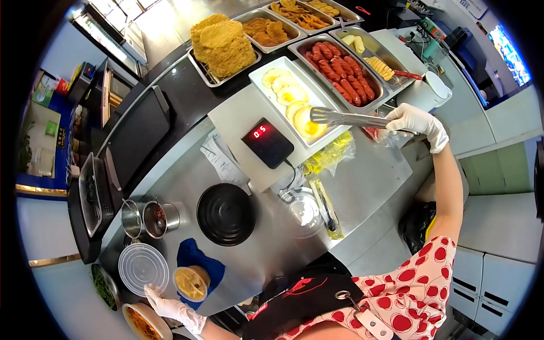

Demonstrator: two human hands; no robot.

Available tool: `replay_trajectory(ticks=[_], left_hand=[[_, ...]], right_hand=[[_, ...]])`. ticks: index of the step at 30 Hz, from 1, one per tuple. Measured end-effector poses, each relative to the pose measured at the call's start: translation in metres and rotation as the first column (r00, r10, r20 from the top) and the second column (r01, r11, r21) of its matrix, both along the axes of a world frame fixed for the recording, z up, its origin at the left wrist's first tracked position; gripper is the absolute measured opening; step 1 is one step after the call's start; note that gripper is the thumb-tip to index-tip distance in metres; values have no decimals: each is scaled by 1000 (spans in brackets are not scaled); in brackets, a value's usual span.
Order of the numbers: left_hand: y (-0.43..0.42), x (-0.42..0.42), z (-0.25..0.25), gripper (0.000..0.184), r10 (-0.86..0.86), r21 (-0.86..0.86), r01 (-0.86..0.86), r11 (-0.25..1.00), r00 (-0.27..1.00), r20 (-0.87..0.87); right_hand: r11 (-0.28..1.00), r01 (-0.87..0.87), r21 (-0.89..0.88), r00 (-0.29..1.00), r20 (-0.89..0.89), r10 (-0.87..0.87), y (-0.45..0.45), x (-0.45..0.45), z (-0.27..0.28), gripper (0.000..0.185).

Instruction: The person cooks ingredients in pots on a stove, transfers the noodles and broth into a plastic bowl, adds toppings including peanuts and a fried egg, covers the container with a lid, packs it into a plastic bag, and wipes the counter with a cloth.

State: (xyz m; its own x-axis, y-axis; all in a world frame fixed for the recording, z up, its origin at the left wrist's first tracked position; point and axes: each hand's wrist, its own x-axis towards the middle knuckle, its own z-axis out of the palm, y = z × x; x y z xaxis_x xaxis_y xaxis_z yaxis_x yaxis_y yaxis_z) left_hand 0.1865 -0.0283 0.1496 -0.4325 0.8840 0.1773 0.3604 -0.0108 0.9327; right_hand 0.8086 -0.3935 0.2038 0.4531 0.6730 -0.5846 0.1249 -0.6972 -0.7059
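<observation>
My right hand (416, 123), in a white glove, is closed round metal tongs (362, 119). The tongs' tips lie over the nearest fried egg (310, 128) in a white rectangular tray (259, 81); whether they pinch it I cannot tell. Several more fried eggs (283, 85) lie behind it in a row. Down at the lower left, my gloved left hand (169, 309) pinches the edge of a round clear plastic lid (143, 268). Right of that lid, a tub of yellowish food (191, 283) sits on a blue cloth (190, 255).
Red sausages (340, 71) fill a metal tray beside the eggs, and stacked fried slabs (221, 45) stand at the back. A black bowl (226, 214), two metal pots (156, 219), a clear round container (306, 212) and a black device with red digits (267, 143) are around the counter.
</observation>
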Motion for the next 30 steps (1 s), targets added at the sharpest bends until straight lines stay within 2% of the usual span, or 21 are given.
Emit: replay_trajectory(ticks=[1, 3, 4, 5, 7, 8, 10, 11, 12, 13, 14, 17, 19, 21, 30], left_hand=[[0, -3, -2, 37, -7, -10, 7, 1000, 1000, 1], [-1, -10, 0, 37, -1, -21, 1, 1000, 1000, -3], [-7, -1, 10, 37, 35, -49, -34, 998, 999, 19], [-3, -17, 0, 37, -11, -14, 11, 1000, 1000, 0], [0, -40, -20, 34, -27, 98, 27, 995, 1000, 1], [-3, -48, -20, 32, -14, 69, 18, 997, 998, -59], [-14, -52, -10, 28, 39, 72, -49, 996, 990, 132], [-20, -60, -5, 27, 65, 62, -82, 995, 969, 236], [-23, -80, -8, 27, 80, 53, -103, 993, 943, 322], [-21, -103, -19, 27, 75, 43, -102, 994, 907, 415], [-26, -119, -24, 26, 94, 44, -128, 991, 889, 448], [-42, -154, -24, 23, 144, 5, -169, 986, 858, 493], [-53, -181, -29, 22, 142, -4, -161, 987, 857, 496], [-61, -205, -39, 21, 134, -9, -151, 989, 852, 506], [-93, -280, -64, 22, 174, -72, -162, 984, 808, 563]], right_hand=[[998, 38, 46, 999, -6, -37, -5, -2, -2, 18], [996, 76, 49, 988, 132, -82, 0, -26, 20, 19], [997, 52, 49, 986, 158, -59, -2, -31, 25, 20], [998, 16, 56, 984, 176, -25, -4, -32, 27, 21], [978, -78, 194, 977, 212, 35, 6, -52, 27, 22], [969, -103, 225, 976, 210, 55, 17, -68, 31, 21], [972, -112, 208, 989, 116, 89, 46, -91, 26, 23], [985, -92, 148, 996, 35, 87, 60, -103, 21, 25], [985, -155, 78, 988, 8, 155, 78, -120, 22, 29], [973, -181, 145, 983, 45, 176, 98, -158, 19, 31], [960, -242, 139, 970, 10, 243, 116, -182, 19, 31], [898, -412, 153, 898, -99, 429, 166, -242, 4, 32], [859, -480, 180, 856, -116, 503, 196, -285, -7, 31], [834, -536, 126, 825, -128, 550, 223, -328, -18, 28], [654, -752, 84, 659, 84, 747, 273, -441, -27, 26]])
